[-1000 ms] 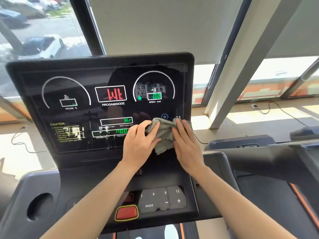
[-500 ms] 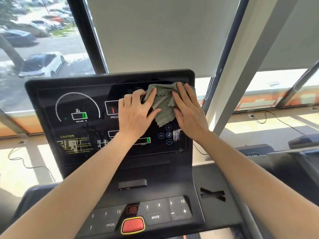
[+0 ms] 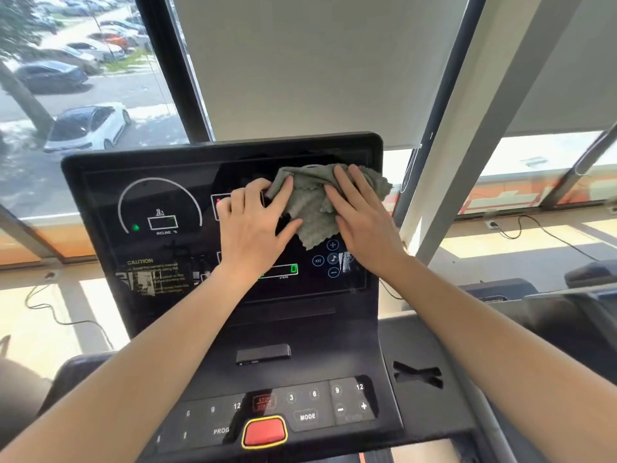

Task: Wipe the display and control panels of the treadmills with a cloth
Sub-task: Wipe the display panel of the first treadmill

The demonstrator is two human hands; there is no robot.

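A black treadmill display [image 3: 160, 208] faces me, with lit gauges and a caution label. A grey-green cloth [image 3: 312, 203] is pressed against its upper right part. My left hand [image 3: 253, 225] lies flat on the cloth's left edge, thumb and fingers over it. My right hand [image 3: 362, 215] presses on the cloth's right side, fingers spread. Both hands cover the middle readouts. Below, the control panel [image 3: 310, 412] carries numbered keys, a MODE key and a red stop button [image 3: 264, 432].
A white roller blind [image 3: 317, 61] and slanted window frames rise behind the console. A second treadmill [image 3: 567, 305] stands to the right. Cables lie on the sunlit floor at both sides. Parked cars show through the left window.
Both hands slid the cloth from the lower right of the display up to its upper right, then a little further right. The view tilted upward.
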